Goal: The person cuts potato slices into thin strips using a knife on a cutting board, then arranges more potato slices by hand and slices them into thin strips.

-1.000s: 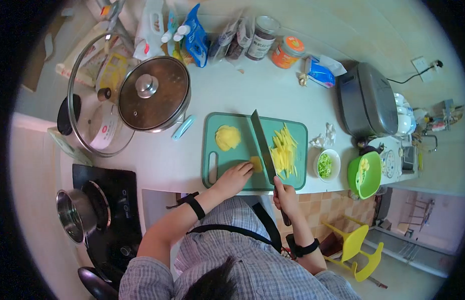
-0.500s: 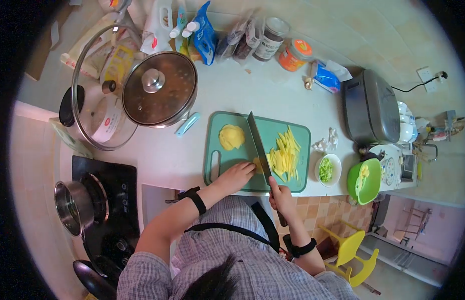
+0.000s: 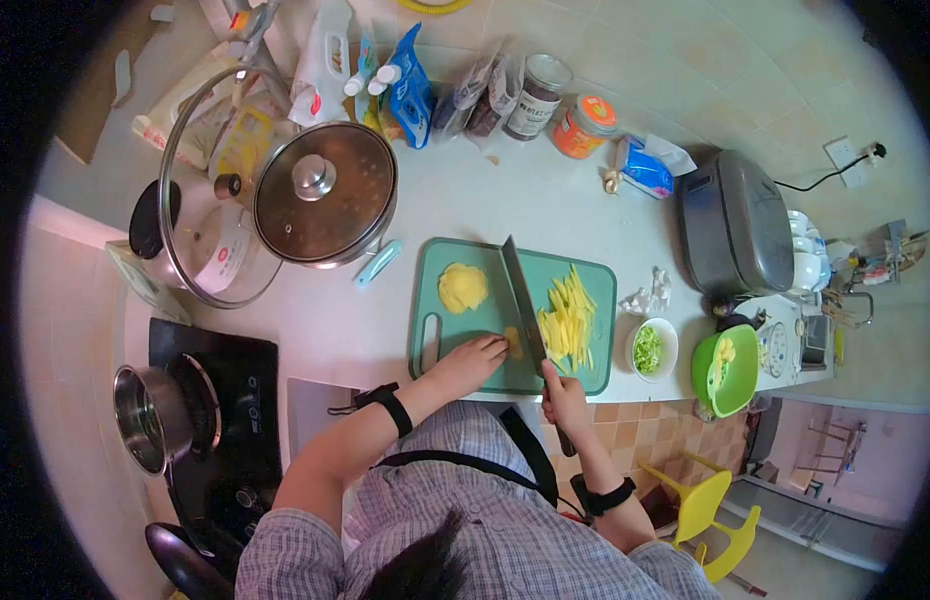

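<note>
My right hand (image 3: 565,396) is closed round the handle of a long kitchen knife (image 3: 525,305), its blade slanting over the green cutting board (image 3: 463,328). Left of the blade, the curled fingers of my left hand (image 3: 473,364) press on a few yellow potato slices (image 3: 513,343), partly hidden by the fingertips. A stack of thin potato slices (image 3: 463,288) lies at the board's upper left. To the right of the knife is a heap of potato strips (image 3: 568,318).
A white bowl of chopped greens (image 3: 648,350) and a green basket (image 3: 703,368) stand right of the board. A lidded pan (image 3: 325,195) sits to the left, near a black cooktop (image 3: 253,365) with a steel pot (image 3: 150,425). A grey appliance (image 3: 735,225) stands at right; jars and bags line the wall.
The camera view has shifted slightly, so the counter appears lower. My left fingers have drawn back a little to the left, and more of the slices shows between them and the blade.
</note>
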A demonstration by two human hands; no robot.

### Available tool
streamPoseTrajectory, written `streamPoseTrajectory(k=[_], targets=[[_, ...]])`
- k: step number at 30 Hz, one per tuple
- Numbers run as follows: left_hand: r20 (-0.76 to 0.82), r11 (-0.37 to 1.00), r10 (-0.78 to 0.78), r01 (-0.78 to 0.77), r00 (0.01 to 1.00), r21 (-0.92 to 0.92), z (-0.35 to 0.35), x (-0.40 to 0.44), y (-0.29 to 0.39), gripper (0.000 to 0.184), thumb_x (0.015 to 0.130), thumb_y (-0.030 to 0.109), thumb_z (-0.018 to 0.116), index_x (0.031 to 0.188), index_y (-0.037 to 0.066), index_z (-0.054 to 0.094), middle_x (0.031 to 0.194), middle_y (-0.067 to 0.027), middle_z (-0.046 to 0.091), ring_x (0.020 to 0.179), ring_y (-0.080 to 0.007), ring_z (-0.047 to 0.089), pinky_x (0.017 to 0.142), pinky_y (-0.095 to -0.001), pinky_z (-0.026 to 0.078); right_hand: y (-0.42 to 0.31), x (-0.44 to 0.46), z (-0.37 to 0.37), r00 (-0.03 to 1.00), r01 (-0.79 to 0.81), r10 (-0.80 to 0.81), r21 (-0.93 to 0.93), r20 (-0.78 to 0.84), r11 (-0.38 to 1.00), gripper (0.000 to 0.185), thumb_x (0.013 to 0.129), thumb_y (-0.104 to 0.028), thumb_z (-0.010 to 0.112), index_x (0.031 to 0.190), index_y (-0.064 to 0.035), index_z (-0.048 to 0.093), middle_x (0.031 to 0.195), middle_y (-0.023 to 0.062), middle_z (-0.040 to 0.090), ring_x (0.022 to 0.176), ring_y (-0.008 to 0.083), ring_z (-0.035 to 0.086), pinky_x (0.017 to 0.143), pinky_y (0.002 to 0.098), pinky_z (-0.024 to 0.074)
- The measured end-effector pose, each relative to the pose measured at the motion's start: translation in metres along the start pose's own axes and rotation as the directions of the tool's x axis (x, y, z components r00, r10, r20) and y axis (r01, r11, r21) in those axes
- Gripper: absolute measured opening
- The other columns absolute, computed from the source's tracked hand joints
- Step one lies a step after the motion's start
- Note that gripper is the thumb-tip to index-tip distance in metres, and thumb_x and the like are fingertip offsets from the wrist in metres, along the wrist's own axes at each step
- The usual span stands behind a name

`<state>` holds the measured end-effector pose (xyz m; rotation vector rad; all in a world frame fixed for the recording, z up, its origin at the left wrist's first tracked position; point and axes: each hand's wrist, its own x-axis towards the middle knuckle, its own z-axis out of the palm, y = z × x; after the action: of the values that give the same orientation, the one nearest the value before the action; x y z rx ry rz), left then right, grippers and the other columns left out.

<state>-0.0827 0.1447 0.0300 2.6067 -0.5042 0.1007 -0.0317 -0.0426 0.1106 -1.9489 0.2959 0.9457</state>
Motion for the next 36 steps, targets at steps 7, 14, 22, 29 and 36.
streamPoseTrajectory(k=[7, 14, 22, 29, 36], targets=[[-0.036, 1.000, -0.026, 0.026, 0.999, 0.000, 0.004, -0.004, 0.004, 0.033, 0.075, 0.009, 0.047, 0.105, -0.002, 0.055, 0.113, -0.0108, 0.051, 0.109, -0.0246, 0.047, 0.090, -0.0342, 0.042, -0.002, -0.006, -0.007, 0.998, -0.024, 0.023, 0.011, 0.054, 1.000, 0.054, 0.084, -0.054, 0.049, 0.059, -0.0069, 0.043, 0.046, -0.0013, 0.037, 0.033, 0.0078, 0.033, 0.032, 0.0228, 0.0258], [0.053, 0.999, -0.048, 0.048, 0.997, -0.012, -0.002, -0.004, 0.003, 0.033, 0.078, 0.011, 0.046, 0.109, 0.002, 0.054, 0.116, -0.0109, 0.050, 0.112, -0.0254, 0.046, 0.091, -0.0361, 0.042, -0.002, -0.004, 0.004, 0.996, -0.002, 0.005, -0.030, 0.088, 1.000, 0.054, 0.084, -0.054, 0.049, 0.059, -0.0070, 0.043, 0.045, -0.0016, 0.036, 0.034, 0.0077, 0.033, 0.033, 0.0223, 0.0264], [0.041, 1.000, -0.003, 0.002, 0.999, 0.013, 0.010, -0.001, -0.004, 0.032, 0.078, 0.011, 0.046, 0.108, 0.001, 0.054, 0.113, -0.0106, 0.051, 0.109, -0.0251, 0.048, 0.090, -0.0349, 0.043, -0.001, 0.008, 0.008, 0.997, -0.013, 0.019, -0.079, 0.076, 0.997, 0.056, 0.085, -0.055, 0.047, 0.056, -0.0069, 0.042, 0.043, -0.0012, 0.036, 0.033, 0.0090, 0.034, 0.033, 0.0236, 0.0280], [0.114, 1.000, -0.018, 0.018, 0.993, 0.000, -0.001, -0.001, -0.001, 0.031, 0.074, 0.008, 0.049, 0.103, -0.001, 0.056, 0.112, -0.0109, 0.052, 0.108, -0.0249, 0.049, 0.087, -0.0317, 0.046, -0.017, 0.016, 0.014, 0.993, 0.105, -0.101, -0.072, 0.062, 0.992, 0.058, 0.086, -0.054, 0.047, 0.051, -0.0071, 0.041, 0.042, -0.0005, 0.036, 0.032, 0.0098, 0.036, 0.032, 0.0244, 0.0294], [0.001, 0.996, -0.075, 0.075, 0.997, -0.049, 0.004, -0.003, 0.005, 0.033, 0.075, 0.007, 0.048, 0.107, -0.001, 0.054, 0.115, -0.0116, 0.049, 0.109, -0.0258, 0.048, 0.089, -0.0337, 0.044, -0.003, 0.001, -0.007, 0.998, -0.052, 0.053, -0.040, 0.037, 0.998, 0.055, 0.084, -0.054, 0.048, 0.056, -0.0072, 0.042, 0.044, -0.0007, 0.037, 0.033, 0.0083, 0.034, 0.033, 0.0234, 0.0282]])
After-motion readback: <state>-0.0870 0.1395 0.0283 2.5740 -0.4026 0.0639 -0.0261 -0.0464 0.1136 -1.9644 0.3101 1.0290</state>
